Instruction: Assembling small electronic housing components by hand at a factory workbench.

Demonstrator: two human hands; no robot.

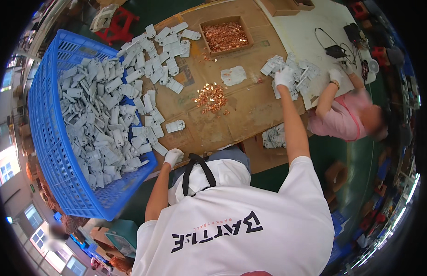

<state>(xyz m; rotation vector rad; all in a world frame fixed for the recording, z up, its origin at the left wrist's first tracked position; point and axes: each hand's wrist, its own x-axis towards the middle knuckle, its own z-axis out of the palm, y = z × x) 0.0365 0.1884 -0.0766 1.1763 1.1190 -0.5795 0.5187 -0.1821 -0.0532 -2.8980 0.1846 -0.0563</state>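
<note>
My left hand (173, 157), in a white glove, rests at the table's near edge beside scattered white plastic casings (153, 126). Its fingers look curled in, and whatever may be inside them is hidden. Stretched out to the right, my gloved right hand (283, 77) is over a pile of white casings (296, 73). Its fingertips blend with the pale parts, so its grip cannot be made out. Between my hands lie one separate casing (175, 126) and a loose heap of small copper-coloured metal pieces (211, 97).
A big blue plastic crate (52, 124) full of casings tilts at the left. A cardboard box (226, 35) of copper pieces sits at the table's far side, with a crumpled white piece (233, 76) nearer. At the right, a co-worker's gloved hand (336, 76) is beside a black device (335, 51) with cables.
</note>
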